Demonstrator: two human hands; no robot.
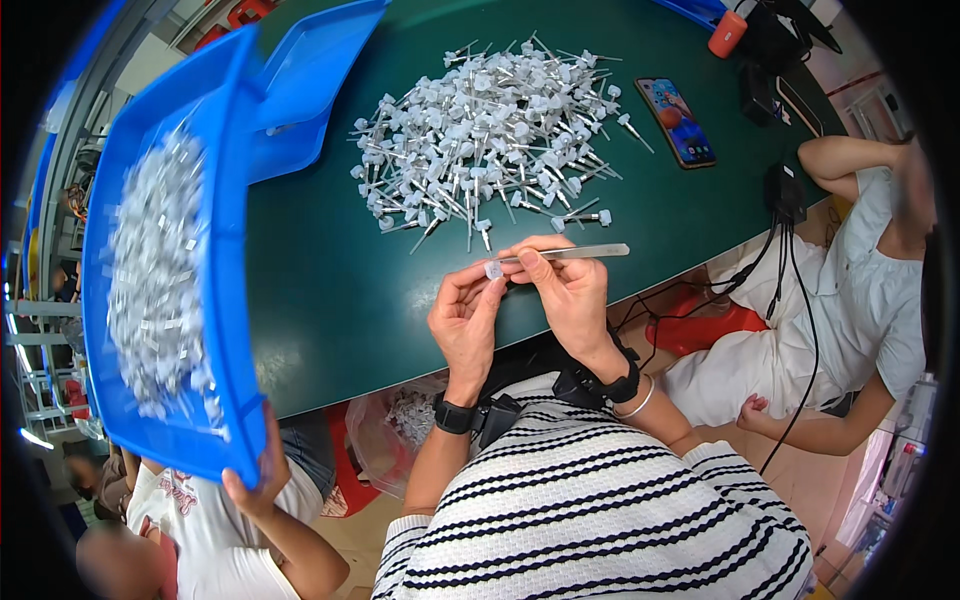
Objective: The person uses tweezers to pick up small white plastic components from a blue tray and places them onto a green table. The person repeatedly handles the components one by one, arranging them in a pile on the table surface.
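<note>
White piece pinched left, tweezers gripped right

The piece sits mid-frame: small, pale, blocky, plastic-looking. My left hand has it clamped between thumb and fingers. My right hand is closed on the tweezers: slim smooth metal, blunt rounded end pointing right, narrow end right up at the piece. Whether the tips touch it, I can't tell.

Just above my hands, a few loose parts at the foot of a big heap, upper centre. Knobbly white heads, thin straight metal pins, lying every which way. Phone, flat and glossy, right of the heap.

Table: dark green, smooth. Its near edge slants from lower left up toward the right, passing under my wrists. Widest room is centre left, between my left hand and a blue tray; tighter between hands and heap. Tray has smooth moulded walls, whitish bits inside, a co-worker's hand at its lower corner. Black cables hang over the edge, right.
</note>
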